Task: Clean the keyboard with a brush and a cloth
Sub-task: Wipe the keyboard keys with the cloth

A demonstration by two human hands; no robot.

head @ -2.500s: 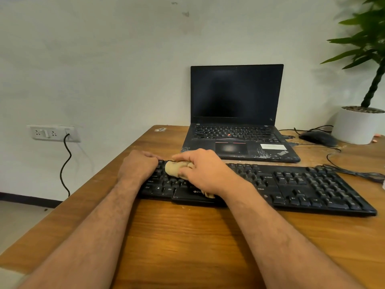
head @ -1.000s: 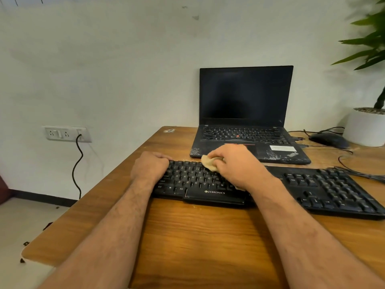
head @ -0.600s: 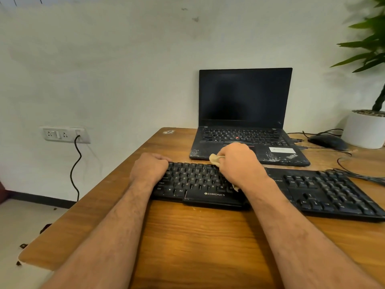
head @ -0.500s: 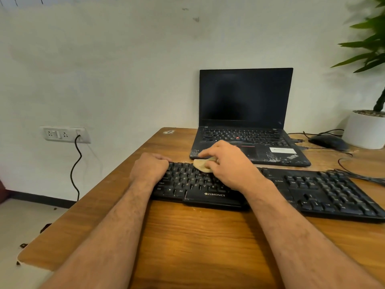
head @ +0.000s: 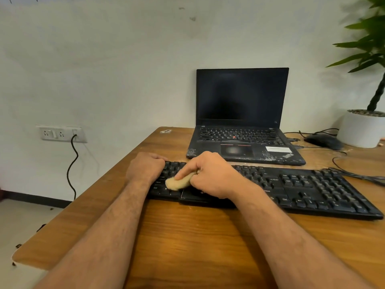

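Here the keyboard (head: 270, 186) lies across the middle of the frame on the desk (head: 198, 236), just in front of an open laptop (head: 241, 122). The right hand (head: 212, 174) has its fingers curled round a bunched tan cloth (head: 179, 182) and presses it onto the keys at the keyboard's left end. The left hand (head: 145, 167) is curled over the keyboard's left edge, apparently steadying it; whether the fingers actually grip the edge is hidden.

The cloth looks soft and light and will likely fold under pressure, so a bunched grip with one finger laid along the top suits it. The keyboard seems light and stiff and could slide on the smooth wood unless it is held at one end.

The desk's left corner sits close to the left hand. Most of the keys, to the right, lie uncovered, with cables (head: 354, 174) and a mouse (head: 323, 140) beyond at the right of the frame. No brush is visible.
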